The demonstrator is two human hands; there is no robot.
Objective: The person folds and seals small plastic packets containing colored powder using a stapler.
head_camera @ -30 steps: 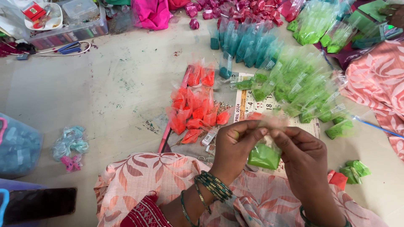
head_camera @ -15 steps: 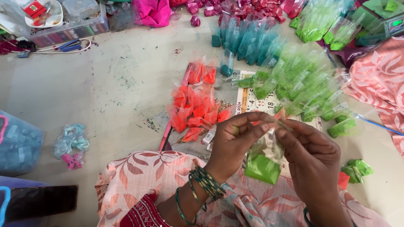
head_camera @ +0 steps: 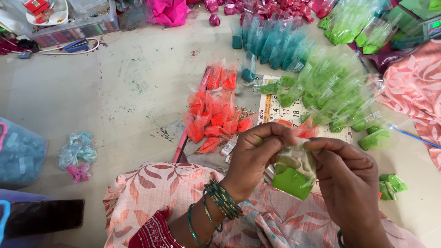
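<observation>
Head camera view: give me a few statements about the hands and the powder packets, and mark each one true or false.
1. Both hands, left hand and right hand, pinch the top of a small clear packet of green powder. True.
2. The held packet holds blue powder. False: it is green.
3. A pile of orange packets lies on the floor ahead of the left hand. True.
4. The left wrist is bare. False: it wears green bangles.
5. The teal packets lie nearer the person than the orange ones. False: they lie farther away.
</observation>
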